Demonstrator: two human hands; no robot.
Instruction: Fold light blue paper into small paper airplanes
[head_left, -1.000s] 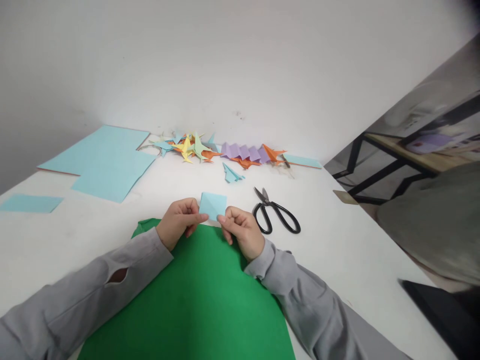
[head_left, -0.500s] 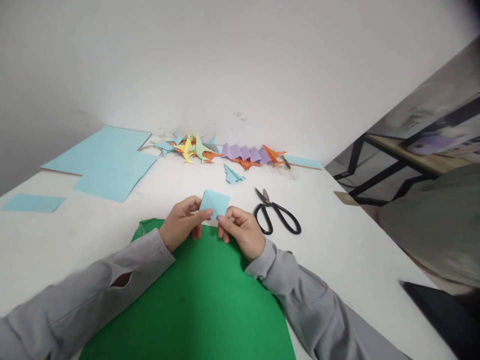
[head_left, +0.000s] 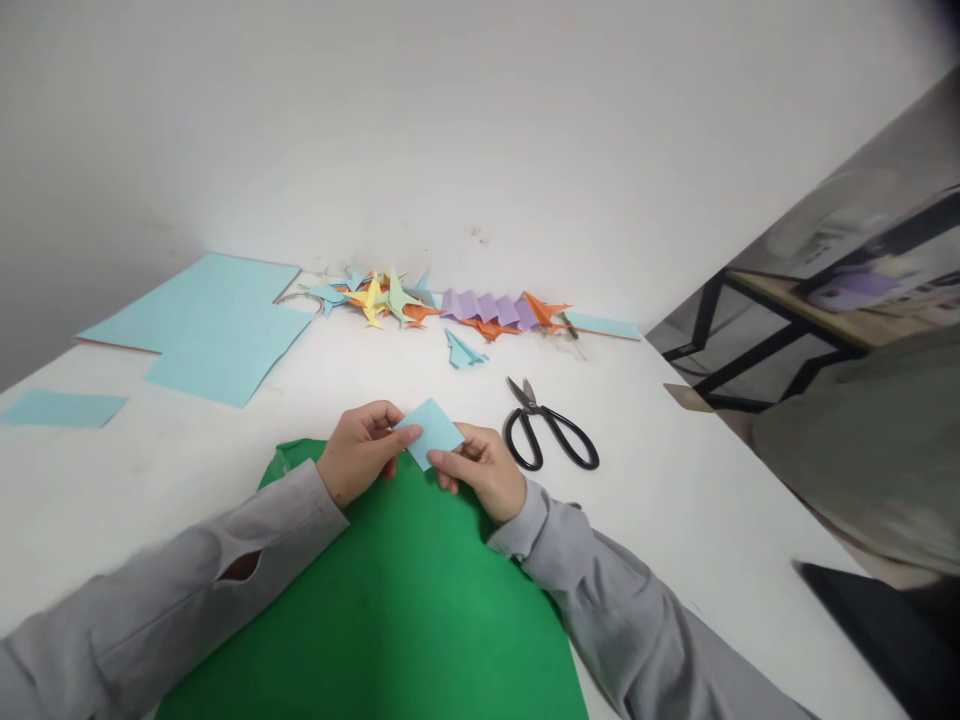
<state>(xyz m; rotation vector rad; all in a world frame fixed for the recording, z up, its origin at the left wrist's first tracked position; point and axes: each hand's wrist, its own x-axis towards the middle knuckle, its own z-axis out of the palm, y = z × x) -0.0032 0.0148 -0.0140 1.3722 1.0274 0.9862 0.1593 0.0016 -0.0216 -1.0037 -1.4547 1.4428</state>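
A small light-blue square of paper (head_left: 435,432) is held up between my two hands over the far edge of a green sheet (head_left: 390,600). My left hand (head_left: 364,452) pinches its left corner with the thumb on top. On the other side, my right hand (head_left: 484,468) grips the lower right edge between thumb and fingers. The paper is turned like a diamond, one corner pointing away from me. Fingers behind the paper are partly hidden. Black-handled scissors (head_left: 551,430) lie just right of my right hand, blades slightly apart.
Large light-blue sheets (head_left: 217,320) lie at the back left, with a smaller blue piece (head_left: 64,408) nearer. Several folded paper shapes (head_left: 390,298) and a pleated purple strip (head_left: 484,308) line the wall. A blue folded piece (head_left: 463,350) sits before them. A dark flat object (head_left: 870,620) is at right.
The blue paper has been rotated from nearly square-on to a diamond position and come slightly nearer. My right thumb has shifted a little left and down along its edge.
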